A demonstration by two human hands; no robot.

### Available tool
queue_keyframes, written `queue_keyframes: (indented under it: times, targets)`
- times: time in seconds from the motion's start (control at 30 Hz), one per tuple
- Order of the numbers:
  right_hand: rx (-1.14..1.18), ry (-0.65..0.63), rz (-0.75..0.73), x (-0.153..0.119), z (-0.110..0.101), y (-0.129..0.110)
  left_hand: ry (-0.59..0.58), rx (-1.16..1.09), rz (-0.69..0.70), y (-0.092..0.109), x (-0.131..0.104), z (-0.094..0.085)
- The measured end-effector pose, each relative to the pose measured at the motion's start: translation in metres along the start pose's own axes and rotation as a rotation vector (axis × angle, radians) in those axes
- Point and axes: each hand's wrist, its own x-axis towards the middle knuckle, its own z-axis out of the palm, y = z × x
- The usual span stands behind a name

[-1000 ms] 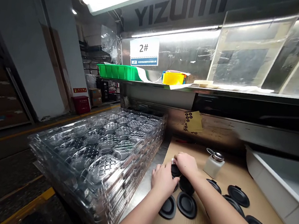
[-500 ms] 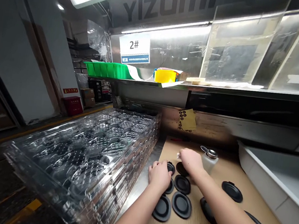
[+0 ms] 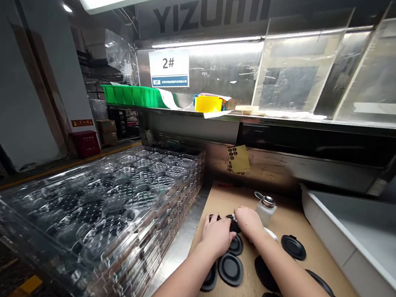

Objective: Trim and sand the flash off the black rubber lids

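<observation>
Several round black discs lie on the brown cardboard, among them one disc (image 3: 230,269) below my hands and another (image 3: 293,247) to the right. My left hand (image 3: 217,233) rests over discs at the left, its fingers bent and slightly apart, touching a disc near its fingertips. Beside it, my right hand (image 3: 247,222) has its fingers pressed together around a bit of white material (image 3: 234,217) at the edge of a black disc. Part of that disc is hidden by the hands. A white bottle with a metal top (image 3: 266,210) stands just behind my right hand.
Stacked clear plastic trays (image 3: 104,204) fill the left side. A large white bin (image 3: 351,249) stands at the right. On the shelf above are a green tray (image 3: 132,96) and a yellow box (image 3: 208,104). Yellow sticker sheets (image 3: 240,159) are on the back panel.
The view has turned slightly right. My left hand has moved right over the discs, closer to my right hand. A white cloth-like piece now shows behind my right wrist.
</observation>
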Motion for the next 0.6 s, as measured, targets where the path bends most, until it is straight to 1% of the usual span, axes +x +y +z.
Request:
queue_keyframes:
  times: [0.07, 0.17, 0.27, 0.37, 0.47, 0.53, 0.6]
  targets:
    - [-0.005, 0.015, 0.01, -0.008, -0.009, 0.007, -0.006, 0.011, 0.0, 0.0, 0.0, 0.0]
    - [-0.024, 0.047, 0.05, -0.024, -0.026, 0.026, 0.005, 0.011, 0.012, 0.002, -0.001, -0.001]
    - [-0.046, 0.043, 0.099, -0.041, -0.034, 0.048, 0.022, -0.012, 0.067, 0.014, -0.002, -0.001]
    - [-0.049, 0.017, 0.135, -0.052, -0.025, 0.061, 0.003, -0.044, 0.174, 0.034, -0.002, 0.004]
    - [-0.031, -0.01, 0.152, -0.058, -0.005, 0.064, -0.043, -0.056, 0.233, 0.051, -0.004, 0.011]
    - [-0.017, -0.02, 0.15, -0.06, 0.007, 0.065, -0.062, -0.051, 0.247, 0.057, -0.005, 0.017]
    - [-0.006, -0.017, 0.132, -0.062, 0.015, 0.067, -0.067, -0.042, 0.257, 0.058, -0.006, 0.022]
